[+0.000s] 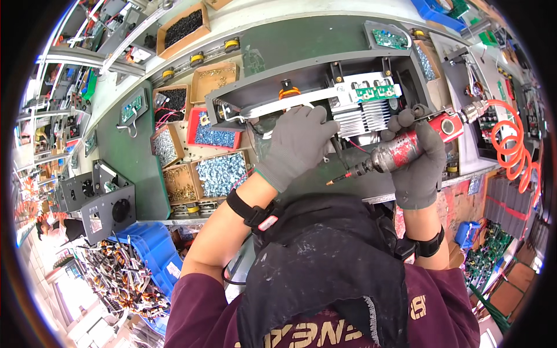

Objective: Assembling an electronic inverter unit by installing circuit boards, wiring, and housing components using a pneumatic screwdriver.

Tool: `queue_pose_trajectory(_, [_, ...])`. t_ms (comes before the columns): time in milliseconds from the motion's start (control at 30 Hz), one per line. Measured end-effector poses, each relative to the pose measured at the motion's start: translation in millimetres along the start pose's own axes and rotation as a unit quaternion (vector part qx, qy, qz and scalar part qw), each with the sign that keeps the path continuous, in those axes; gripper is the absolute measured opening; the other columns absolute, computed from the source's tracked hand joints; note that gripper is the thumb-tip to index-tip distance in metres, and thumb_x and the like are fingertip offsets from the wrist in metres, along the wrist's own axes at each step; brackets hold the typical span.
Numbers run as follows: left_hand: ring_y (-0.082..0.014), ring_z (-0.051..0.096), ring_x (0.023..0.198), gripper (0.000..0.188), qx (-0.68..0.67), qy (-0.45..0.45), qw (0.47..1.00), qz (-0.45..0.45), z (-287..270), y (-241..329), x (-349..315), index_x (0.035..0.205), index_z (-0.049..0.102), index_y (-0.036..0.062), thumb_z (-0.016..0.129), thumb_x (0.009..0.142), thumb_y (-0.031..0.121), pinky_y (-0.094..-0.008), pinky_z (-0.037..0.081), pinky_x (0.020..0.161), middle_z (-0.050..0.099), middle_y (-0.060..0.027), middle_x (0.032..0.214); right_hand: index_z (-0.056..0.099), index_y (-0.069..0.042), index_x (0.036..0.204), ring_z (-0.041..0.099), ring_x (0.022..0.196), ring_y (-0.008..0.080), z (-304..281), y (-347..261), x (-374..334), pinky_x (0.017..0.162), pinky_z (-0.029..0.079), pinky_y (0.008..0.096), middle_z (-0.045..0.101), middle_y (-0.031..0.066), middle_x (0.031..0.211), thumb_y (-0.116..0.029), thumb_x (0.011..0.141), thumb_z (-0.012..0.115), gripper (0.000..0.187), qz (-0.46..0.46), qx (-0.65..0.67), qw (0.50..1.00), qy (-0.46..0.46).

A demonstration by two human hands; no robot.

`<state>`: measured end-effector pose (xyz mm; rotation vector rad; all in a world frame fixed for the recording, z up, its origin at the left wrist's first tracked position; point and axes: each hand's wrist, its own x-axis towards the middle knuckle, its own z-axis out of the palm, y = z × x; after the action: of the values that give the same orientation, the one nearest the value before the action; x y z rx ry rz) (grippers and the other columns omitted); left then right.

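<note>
A long dark metal casing (313, 64) lies across the bench, holding a silver finned heat sink (362, 119), a green circuit board (374, 93) and an orange-wound coil (288, 90). My left hand (299, 142), in a grey glove, reaches over the casing's near side with its fingers curled; what they grip is hidden. In my gloved right hand (420, 159) is a red air screwdriver (400, 152), gripped around its body. Its bit points left and down, apart from the casing. A coiled orange air hose (510, 139) runs from the tool's rear.
Left of the casing stand a red bin of blue-grey screws (214, 138), a box of silvery screws (223, 171) and a box of brassy parts (213, 78). A small board (134, 107) rests on the green mat. Blue crates (148, 246) stand below the bench.
</note>
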<state>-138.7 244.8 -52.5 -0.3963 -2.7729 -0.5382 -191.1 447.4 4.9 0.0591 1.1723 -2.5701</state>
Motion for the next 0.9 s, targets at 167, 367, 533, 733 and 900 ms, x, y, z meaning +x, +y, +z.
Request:
queue_pose_trajectory(167, [-0.0211, 0.055, 0.072, 0.027, -0.002, -0.011, 1.000, 0.016, 2.6, -1.2, 5.2, 0.090, 0.066, 0.0175, 0.069, 0.063, 0.014, -0.0354, 0.044, 0.062, 0.051, -0.0018, 0.075, 0.052, -0.005, 0.104, 0.058, 0.087, 0.0223, -14.2, -21.6, 4.8, 0.078, 0.050, 0.0372, 0.061, 0.0081, 0.093, -0.018, 0.086, 0.058, 0.023, 0.003, 0.098, 0.995, -0.024])
queue_pose_trajectory(367, [-0.0216, 0.054, 0.068, 0.027, -0.032, 0.012, 0.999, 0.009, 7.3, -2.7, 5.7, 0.087, 0.067, 0.0155, 0.075, 0.063, 0.025, -0.0355, 0.043, 0.060, 0.050, -0.0019, 0.070, 0.054, -0.004, 0.102, 0.059, 0.089, 0.0228, -34.5, -34.3, 9.7, 0.078, 0.052, 0.0374, 0.062, 0.0094, 0.093, -0.016, 0.088, 0.056, 0.019, 0.001, 0.096, 0.995, -0.004])
queue_pose_trajectory(533, [-0.0217, 0.054, 0.066, 0.030, -0.031, 0.010, 0.999, 0.014, 7.6, -3.5, 6.6, 0.086, 0.067, 0.0144, 0.076, 0.062, 0.030, -0.0353, 0.042, 0.059, 0.050, -0.0025, 0.069, 0.054, -0.004, 0.101, 0.060, 0.087, 0.0231, -39.0, -26.4, 10.1, 0.076, 0.053, 0.0367, 0.062, 0.0089, 0.091, -0.016, 0.089, 0.055, 0.017, 0.019, 0.114, 0.993, 0.028])
queue_pose_trajectory(733, [-0.0218, 0.053, 0.065, 0.031, -0.046, 0.018, 0.999, 0.021, 8.6, -5.7, 7.1, 0.086, 0.066, 0.0137, 0.077, 0.063, 0.031, -0.0352, 0.041, 0.058, 0.049, -0.0027, 0.069, 0.054, -0.005, 0.101, 0.060, 0.085, 0.0230, -38.4, -24.8, 13.7, 0.076, 0.052, 0.0364, 0.062, 0.0086, 0.091, -0.016, 0.089, 0.055, 0.016, 0.010, 0.115, 0.993, 0.023])
queue_pose_trajectory(900, [-0.0220, 0.052, 0.065, 0.032, -0.050, 0.009, 0.999, 0.018, 7.6, -5.5, 9.5, 0.086, 0.066, 0.0134, 0.077, 0.063, 0.032, -0.0352, 0.041, 0.058, 0.049, -0.0025, 0.068, 0.054, -0.005, 0.101, 0.060, 0.085, 0.0235, -35.4, -21.9, 14.8, 0.076, 0.052, 0.0372, 0.062, 0.0088, 0.091, -0.016, 0.089, 0.054, 0.017, 0.021, 0.126, 0.992, 0.013])
